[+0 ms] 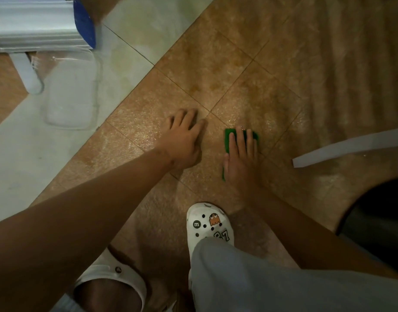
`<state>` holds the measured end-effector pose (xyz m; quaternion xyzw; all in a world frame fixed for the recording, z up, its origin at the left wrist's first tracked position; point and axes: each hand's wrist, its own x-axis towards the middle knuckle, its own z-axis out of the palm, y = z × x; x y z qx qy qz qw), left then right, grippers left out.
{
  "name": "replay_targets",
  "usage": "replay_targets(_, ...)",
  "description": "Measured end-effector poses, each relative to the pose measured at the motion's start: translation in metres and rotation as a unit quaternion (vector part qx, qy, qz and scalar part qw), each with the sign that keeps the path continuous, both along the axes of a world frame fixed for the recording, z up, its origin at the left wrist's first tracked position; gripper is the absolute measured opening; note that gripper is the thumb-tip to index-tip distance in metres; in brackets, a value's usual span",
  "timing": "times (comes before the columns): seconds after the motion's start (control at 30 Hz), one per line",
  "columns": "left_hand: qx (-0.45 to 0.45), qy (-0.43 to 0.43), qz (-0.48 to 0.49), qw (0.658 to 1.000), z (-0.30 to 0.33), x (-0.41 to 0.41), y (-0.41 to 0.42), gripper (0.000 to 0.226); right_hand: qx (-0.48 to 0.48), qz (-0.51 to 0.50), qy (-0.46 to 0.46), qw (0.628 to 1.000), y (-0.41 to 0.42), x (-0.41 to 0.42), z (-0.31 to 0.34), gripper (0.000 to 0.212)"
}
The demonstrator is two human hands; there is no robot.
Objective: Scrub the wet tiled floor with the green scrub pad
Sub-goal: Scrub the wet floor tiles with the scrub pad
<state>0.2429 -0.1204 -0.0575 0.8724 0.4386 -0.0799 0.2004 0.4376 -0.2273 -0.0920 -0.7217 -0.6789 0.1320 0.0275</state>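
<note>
Closest to the lens is the person's left forearm, running up from the lower left to the left hand (182,140), whose fingers (189,118) are spread and lightly bent, planted on the wet tiled floor (216,70) as a prop and holding nothing. Just below centre a white clog (208,222) with charms stands on the tiles, a pale trouser leg beside it. The right hand (240,158) lies flat on the green scrub pad (227,137), fingers straight and pressing down rather than curled round it; the pad is pinned between palm and tile. Its long axis seems to run away from the person, roughly along the line of the right fingers, with green showing past the fingertips at the far end and a sliver at the heel of the hand on the near side. So the pad sits directly under the right hand, just beside the left hand but apart from it, with a grout line crossing between them. Any stroke now belongs to the right hand; the glistening wet patch lies ahead of and around the pad, so pushing forward along the pad's length looks the natural course. To the right a grey-white strip (351,147) lies on the floor, well apart; a clear plastic container (69,93) rests at upper left.
</note>
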Motion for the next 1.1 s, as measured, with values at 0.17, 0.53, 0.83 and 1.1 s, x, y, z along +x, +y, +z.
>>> replay_targets(0.17, -0.041, 0.029, 0.026, 0.998, -0.005, 0.009, 0.002, 0.085, 0.008, -0.048, 0.017, 0.999, 0.048, 0.018, -0.001, 0.057)
replay_targets(0.53, -0.055, 0.021, 0.044, 0.997, -0.003, 0.011, 0.005, 0.093, 0.001, -0.033, -0.006, 0.999, 0.008, 0.008, -0.006, 0.056)
replay_targets(0.83, -0.045, 0.021, 0.043, 0.998, -0.006, 0.011, 0.001, 0.084, 0.007, -0.023, 0.003, 1.000, 0.014, 0.033, -0.014, 0.058)
replay_targets(1.1, -0.055, 0.033, 0.044, 0.997, 0.003, 0.015, 0.004, 0.086, -0.017, -0.111, 0.019, 0.994, 0.054, 0.038, -0.004, 0.060)
